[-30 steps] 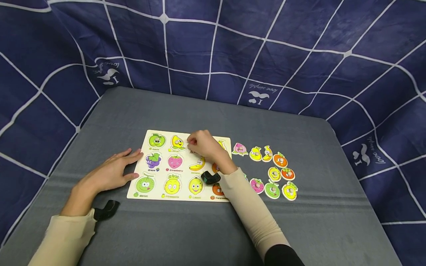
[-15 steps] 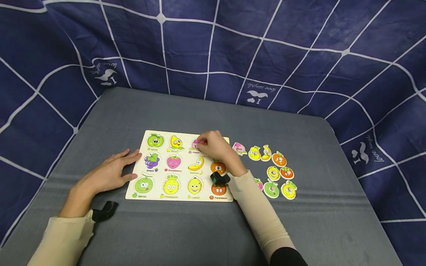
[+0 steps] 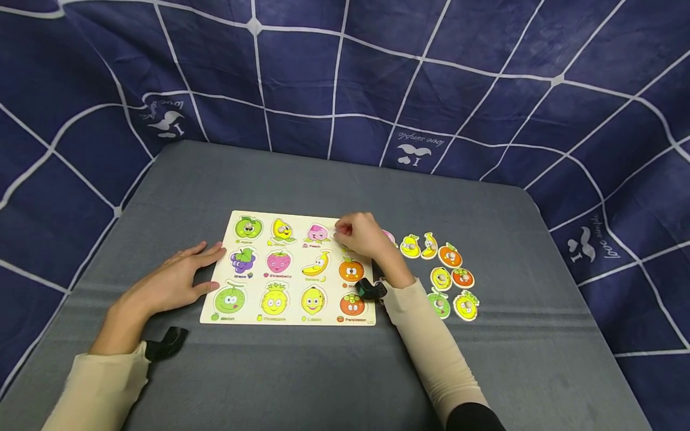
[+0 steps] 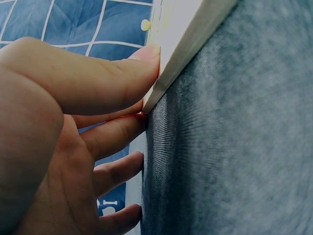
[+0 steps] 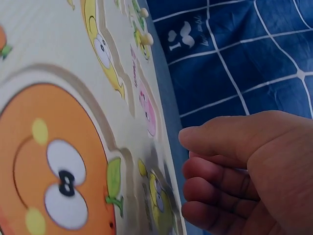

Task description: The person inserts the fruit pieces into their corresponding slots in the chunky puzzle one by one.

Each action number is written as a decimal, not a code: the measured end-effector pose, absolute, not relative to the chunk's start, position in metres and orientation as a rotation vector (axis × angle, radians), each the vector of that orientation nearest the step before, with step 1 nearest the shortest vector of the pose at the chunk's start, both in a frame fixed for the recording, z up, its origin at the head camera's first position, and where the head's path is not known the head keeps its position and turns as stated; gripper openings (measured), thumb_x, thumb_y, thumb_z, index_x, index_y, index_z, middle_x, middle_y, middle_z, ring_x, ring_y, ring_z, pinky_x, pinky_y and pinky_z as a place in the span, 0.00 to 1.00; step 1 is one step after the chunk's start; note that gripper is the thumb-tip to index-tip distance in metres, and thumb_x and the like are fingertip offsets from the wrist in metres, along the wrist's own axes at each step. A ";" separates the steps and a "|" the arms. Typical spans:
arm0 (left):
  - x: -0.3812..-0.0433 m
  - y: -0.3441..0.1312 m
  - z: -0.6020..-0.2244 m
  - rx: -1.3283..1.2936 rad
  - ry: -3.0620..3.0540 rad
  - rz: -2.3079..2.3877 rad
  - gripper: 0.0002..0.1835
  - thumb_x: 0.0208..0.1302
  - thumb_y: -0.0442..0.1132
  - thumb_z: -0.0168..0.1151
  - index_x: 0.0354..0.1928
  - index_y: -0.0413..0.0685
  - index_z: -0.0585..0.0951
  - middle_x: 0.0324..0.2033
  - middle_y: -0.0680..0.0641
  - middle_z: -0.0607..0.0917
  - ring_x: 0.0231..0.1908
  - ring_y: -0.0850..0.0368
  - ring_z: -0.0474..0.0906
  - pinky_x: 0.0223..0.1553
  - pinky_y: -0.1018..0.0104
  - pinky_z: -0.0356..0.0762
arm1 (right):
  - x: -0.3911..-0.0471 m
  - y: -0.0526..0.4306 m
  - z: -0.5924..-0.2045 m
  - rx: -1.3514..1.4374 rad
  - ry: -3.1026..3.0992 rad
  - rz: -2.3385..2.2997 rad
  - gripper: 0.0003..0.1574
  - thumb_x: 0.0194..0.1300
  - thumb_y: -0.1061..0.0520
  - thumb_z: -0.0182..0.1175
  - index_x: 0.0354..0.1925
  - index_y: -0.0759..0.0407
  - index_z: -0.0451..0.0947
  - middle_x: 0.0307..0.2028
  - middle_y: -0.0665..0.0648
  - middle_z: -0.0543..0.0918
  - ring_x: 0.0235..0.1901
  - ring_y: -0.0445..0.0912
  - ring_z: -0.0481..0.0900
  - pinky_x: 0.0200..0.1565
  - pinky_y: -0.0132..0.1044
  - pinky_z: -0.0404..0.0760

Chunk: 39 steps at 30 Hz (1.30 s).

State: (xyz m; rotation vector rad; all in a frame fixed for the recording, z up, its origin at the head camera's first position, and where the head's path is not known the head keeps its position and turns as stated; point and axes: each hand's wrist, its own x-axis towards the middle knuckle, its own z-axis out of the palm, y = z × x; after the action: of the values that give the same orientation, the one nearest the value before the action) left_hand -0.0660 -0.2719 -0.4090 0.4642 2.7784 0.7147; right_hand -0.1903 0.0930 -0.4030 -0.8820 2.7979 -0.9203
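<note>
A cream fruit puzzle board (image 3: 293, 276) lies flat, with printed fruit recesses in rows. The green apple piece (image 3: 248, 227) and yellow mango piece (image 3: 282, 230) sit in its back row, their knobs up. My left hand (image 3: 164, 284) rests at the board's left edge, fingers extended; the left wrist view shows the thumb (image 4: 112, 81) touching the edge. Above the back right corner hovers my right hand (image 3: 362, 234), fingers curled, beside the peach recess (image 3: 317, 233). Nothing shows between its thumb and fingers in the right wrist view, where a yellow recess (image 5: 159, 203) lies close by.
Loose fruit pieces lie right of the board, among them a pear (image 3: 409, 246), a banana (image 3: 429, 246), an orange (image 3: 450, 255) and a pineapple (image 3: 466, 306). My right arm hides others. A blue gridded cloth (image 3: 302, 72) rises behind the grey table (image 3: 259, 179).
My right hand has moved right across the board's back row, uncovering the peach recess. It now covers part of the loose peach piece. The left hand has stayed at the board's edge.
</note>
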 end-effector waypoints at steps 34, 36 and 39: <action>-0.069 -0.273 -0.410 0.453 2.768 0.714 0.41 0.59 0.37 0.71 0.71 0.33 0.65 0.70 0.32 0.63 0.70 0.26 0.52 0.62 0.25 0.49 | -0.200 0.155 -0.401 -0.706 2.872 -0.866 0.09 0.59 0.63 0.67 0.39 0.67 0.86 0.26 0.56 0.83 0.26 0.45 0.77 0.31 0.35 0.77; -0.070 -0.273 -0.410 0.453 2.766 0.712 0.41 0.59 0.37 0.71 0.71 0.33 0.65 0.70 0.32 0.63 0.70 0.26 0.52 0.62 0.25 0.49 | -0.200 0.159 -0.400 -0.679 2.867 -0.862 0.10 0.59 0.64 0.66 0.40 0.67 0.86 0.26 0.56 0.83 0.25 0.46 0.77 0.29 0.35 0.77; -0.070 -0.272 -0.410 0.453 2.765 0.712 0.41 0.59 0.37 0.71 0.71 0.33 0.65 0.70 0.32 0.63 0.70 0.26 0.52 0.62 0.25 0.49 | -0.202 0.164 -0.399 -0.646 2.856 -0.863 0.11 0.58 0.64 0.66 0.40 0.67 0.86 0.26 0.56 0.83 0.25 0.45 0.77 0.28 0.34 0.77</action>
State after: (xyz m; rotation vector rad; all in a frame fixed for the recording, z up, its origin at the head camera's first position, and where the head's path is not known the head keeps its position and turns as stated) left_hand -0.0696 -0.2724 -0.4096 0.4527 2.7648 0.7122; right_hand -0.2015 0.1639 -0.3992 -0.6462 2.8557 -0.8625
